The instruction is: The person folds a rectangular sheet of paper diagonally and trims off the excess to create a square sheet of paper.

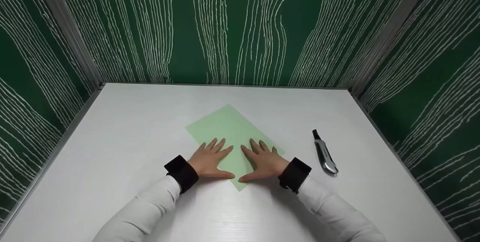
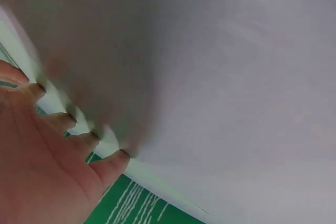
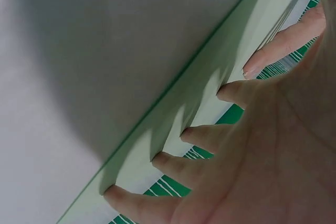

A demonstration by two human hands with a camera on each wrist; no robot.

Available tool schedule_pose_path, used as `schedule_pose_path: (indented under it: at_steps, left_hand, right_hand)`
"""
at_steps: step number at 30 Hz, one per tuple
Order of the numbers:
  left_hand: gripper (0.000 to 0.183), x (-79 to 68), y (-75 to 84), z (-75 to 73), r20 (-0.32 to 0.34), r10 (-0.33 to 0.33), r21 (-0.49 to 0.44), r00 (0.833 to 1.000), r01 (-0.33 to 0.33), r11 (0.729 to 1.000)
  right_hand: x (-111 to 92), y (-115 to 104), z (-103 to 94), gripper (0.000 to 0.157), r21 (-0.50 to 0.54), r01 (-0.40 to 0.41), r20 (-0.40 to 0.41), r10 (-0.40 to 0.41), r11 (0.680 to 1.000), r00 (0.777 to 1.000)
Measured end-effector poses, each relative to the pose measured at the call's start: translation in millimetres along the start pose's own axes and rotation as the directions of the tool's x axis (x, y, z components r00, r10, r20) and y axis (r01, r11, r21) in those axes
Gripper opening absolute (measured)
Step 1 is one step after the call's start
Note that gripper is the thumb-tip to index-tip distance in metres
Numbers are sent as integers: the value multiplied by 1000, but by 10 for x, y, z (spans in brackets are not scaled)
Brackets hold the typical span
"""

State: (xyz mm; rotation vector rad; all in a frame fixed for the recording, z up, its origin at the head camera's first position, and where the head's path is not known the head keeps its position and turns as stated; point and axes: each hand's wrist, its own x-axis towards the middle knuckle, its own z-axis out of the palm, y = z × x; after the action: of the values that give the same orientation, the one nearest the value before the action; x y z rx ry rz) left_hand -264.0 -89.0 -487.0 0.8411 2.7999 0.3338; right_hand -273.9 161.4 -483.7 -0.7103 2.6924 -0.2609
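A light green sheet of paper (image 1: 225, 122) lies on the white table, turned so one corner points toward me. On its left side my left hand (image 1: 212, 161) rests with fingers spread, the thumb near the front corner. My right hand (image 1: 264, 163) mirrors it on the right side, also spread, its thumb close to the left one. In the left wrist view the fingertips (image 2: 124, 153) touch down along the paper's edge. The right wrist view shows straight fingers (image 3: 205, 137) with their tips on the green sheet (image 3: 173, 108). Neither hand grips anything.
To the right of the paper lies a grey and black utility knife (image 1: 325, 155). The white table (image 1: 131, 122) is bordered by green walls (image 1: 258, 28) with white wavy lines and by grey corner posts (image 1: 71, 28).
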Motion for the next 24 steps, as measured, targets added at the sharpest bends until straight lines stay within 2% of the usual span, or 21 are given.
schedule_pose_path:
  at_steps: [4, 10, 16, 24]
  left_hand:
    - [96, 13, -19, 15, 7, -7, 3, 1000, 7, 1000]
    - [104, 42, -36, 35, 14, -12, -7, 1000, 12, 1000]
    - [114, 37, -18, 55, 7, -16, -13, 1000, 16, 1000]
    - [114, 42, -22, 77, -8, -15, -9, 1000, 15, 1000]
  right_hand:
    - [-28, 36, 28, 115, -5, 28, -14, -28, 1000, 999]
    - [-31, 100, 60, 119, -3, 59, 13, -59, 998, 998]
    - [-43, 90, 44, 123, 0, 57, 50, -57, 998, 997]
    - [-46, 58, 45, 121, -11, 48, 54, -47, 999, 997]
